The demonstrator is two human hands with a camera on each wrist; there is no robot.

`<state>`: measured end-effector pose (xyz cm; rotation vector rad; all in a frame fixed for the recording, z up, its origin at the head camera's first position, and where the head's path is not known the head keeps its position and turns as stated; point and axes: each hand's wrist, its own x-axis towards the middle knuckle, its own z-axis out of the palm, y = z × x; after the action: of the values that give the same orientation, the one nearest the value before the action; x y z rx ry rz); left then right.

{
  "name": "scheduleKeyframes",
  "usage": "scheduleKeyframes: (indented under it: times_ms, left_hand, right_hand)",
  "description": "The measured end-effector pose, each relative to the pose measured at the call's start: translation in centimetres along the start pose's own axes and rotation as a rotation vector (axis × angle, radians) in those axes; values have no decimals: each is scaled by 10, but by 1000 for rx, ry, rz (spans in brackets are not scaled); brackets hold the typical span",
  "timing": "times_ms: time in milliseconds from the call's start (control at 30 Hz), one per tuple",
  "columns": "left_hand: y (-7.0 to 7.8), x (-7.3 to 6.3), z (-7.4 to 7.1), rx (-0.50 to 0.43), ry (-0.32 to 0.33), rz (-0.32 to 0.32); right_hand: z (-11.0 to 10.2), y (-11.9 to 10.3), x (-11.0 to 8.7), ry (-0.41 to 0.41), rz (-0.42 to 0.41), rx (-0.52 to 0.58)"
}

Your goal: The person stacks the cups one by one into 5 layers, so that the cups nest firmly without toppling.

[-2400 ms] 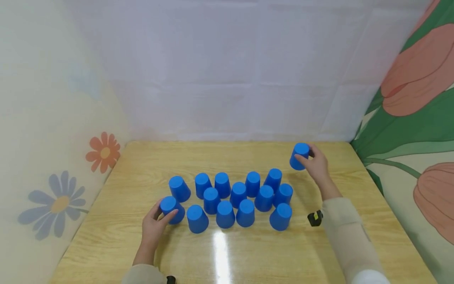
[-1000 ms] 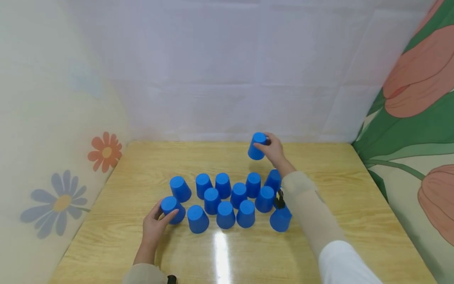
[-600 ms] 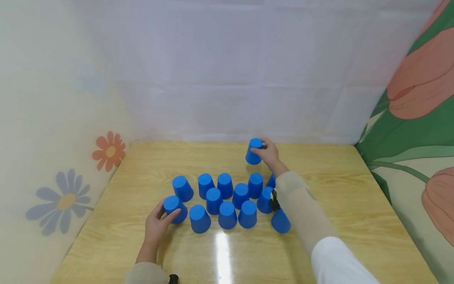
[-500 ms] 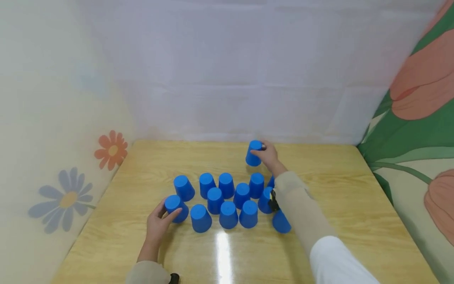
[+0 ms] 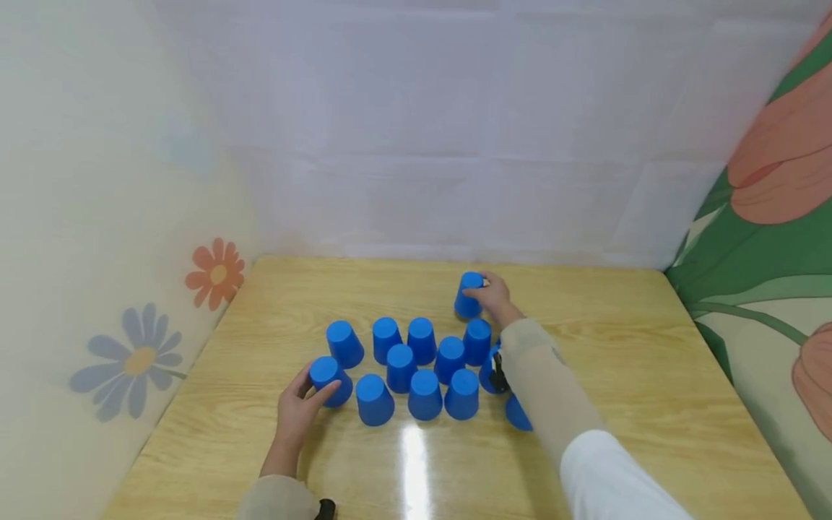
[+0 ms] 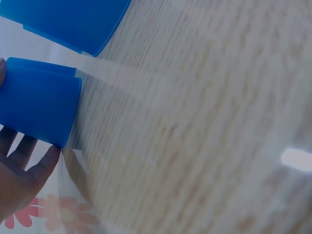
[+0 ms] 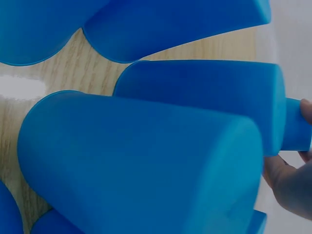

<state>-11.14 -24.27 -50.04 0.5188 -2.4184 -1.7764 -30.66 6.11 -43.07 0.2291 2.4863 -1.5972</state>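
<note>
Creased white backdrop [image 5: 416, 144] behind wood-grain table [image 5: 604, 303]; floral panel [image 5: 747, 245] on right. Cluster of inverted blue cups [image 5: 425, 397] mid-table. Right hand [image 5: 495, 295]: pinching 1 rear cup [image 5: 466, 308], inverted, just behind the cluster; table contact cannot be told. Left hand [image 5: 297, 409]: pinching 1 outer cup [image 5: 328, 374], also inverted, at the cluster's left edge.

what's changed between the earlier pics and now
The right hand has carried its blue cup leftward and lowered it behind the other cups; whether it touches the table is unclear. The right sleeve now partly covers the group's right end. Nothing was newly gripped or released. The left hand still grips the front-left cup; the uncovered cups stand unmoved.
</note>
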Motion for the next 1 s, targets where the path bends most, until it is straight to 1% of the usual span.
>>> scheduleKeyframes:
  times_ms: [33, 100, 133, 200, 300, 400, 600, 1000]
  left_hand:
    - [0, -1, 0, -1, 10, -2]
    - [4, -3, 0, -4, 9, -8]
    - [5, -4, 0, -5, 2, -9]
    - [5, -5, 0, -10, 7, -20]
    - [6, -6, 0, -9, 3, -37]
    - [8, -6, -1, -6, -12, -50]
    - [10, -4, -2, -6, -22, -58]
    - [12, -5, -3, -13, -22, -67]
  right_hand:
    - [0, 1, 0, -4, 11, -2]
    - [1, 3, -2, -11, 29, -1]
    - [1, 4, -2, -17, 38, 8]
    - [2, 7, -4, -24, 52, 25]
    - [2, 12, -6, -28, 51, 26]
    - [2, 15, -7, -29, 32, 12]
    - [5, 14, -6, -12, 26, -8]
    - [10, 9, -8, 23, 27, 41]
